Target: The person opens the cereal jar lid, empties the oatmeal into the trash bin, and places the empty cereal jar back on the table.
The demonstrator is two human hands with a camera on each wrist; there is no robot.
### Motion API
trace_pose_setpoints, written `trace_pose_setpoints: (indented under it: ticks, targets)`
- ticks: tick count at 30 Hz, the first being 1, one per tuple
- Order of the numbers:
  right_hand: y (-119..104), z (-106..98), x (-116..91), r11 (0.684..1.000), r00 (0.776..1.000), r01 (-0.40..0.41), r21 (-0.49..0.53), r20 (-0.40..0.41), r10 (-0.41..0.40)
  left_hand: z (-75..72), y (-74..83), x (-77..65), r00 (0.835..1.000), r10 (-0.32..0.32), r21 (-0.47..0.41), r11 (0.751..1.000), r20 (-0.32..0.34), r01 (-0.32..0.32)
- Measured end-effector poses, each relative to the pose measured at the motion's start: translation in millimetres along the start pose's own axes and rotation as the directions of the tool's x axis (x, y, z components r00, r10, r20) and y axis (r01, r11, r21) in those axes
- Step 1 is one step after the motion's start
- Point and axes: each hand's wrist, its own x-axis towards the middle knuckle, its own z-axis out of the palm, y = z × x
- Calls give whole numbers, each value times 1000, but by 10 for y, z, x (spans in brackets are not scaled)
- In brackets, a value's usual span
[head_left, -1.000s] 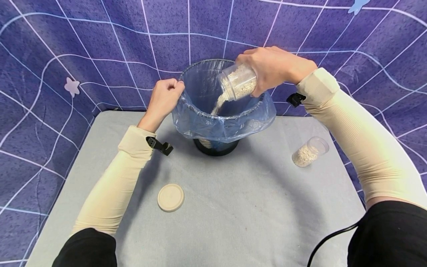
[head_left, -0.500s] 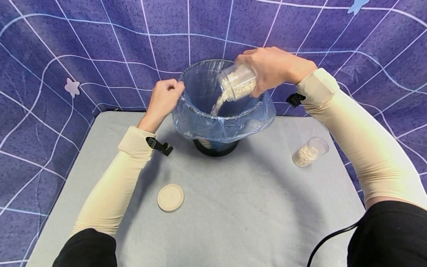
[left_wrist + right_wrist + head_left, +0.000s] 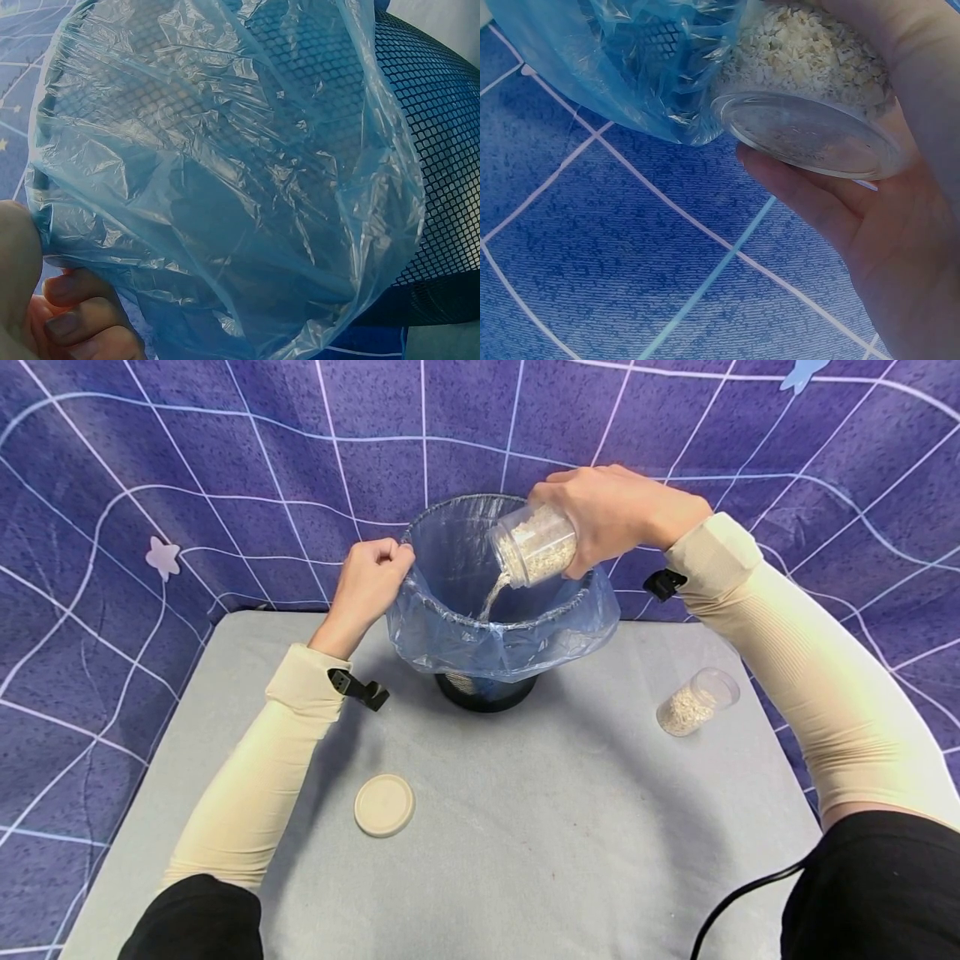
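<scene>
My right hand point(image 3: 611, 510) grips a clear plastic jar point(image 3: 547, 543) of pale oat flakes. The jar tilts mouth-down to the left over a mesh trash bin point(image 3: 486, 700), and a thin stream of flakes point(image 3: 492, 597) falls inside. A blue trash bag point(image 3: 495, 647) lines the bin and hangs over its rim. At the left side of that rim, my left hand point(image 3: 367, 577) pinches the bag-covered edge. Its curled fingers point(image 3: 82, 319) show below the rim in the left wrist view. The jar's round base point(image 3: 810, 135) faces the right wrist camera. The bin's bottom is hidden.
A second clear jar point(image 3: 686, 710), partly filled with flakes, stands lidless at the table's right. A round beige lid point(image 3: 384, 805) lies on the grey table point(image 3: 525, 827) at front left. Purple cloth point(image 3: 300, 468) rises behind the bin.
The stream of flakes from the jar has become thinner. Both hands, the jar and the bin hold nearly the same places.
</scene>
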Motion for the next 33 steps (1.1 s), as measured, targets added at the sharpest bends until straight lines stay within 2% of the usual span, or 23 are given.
trace_pose_setpoints:
  ticks: [33]
  targets:
    - [-11, 13, 31, 1000, 1000, 14, -27, -2, -14, -6, 12, -7, 1000, 3, -1, 1000, -4, -3]
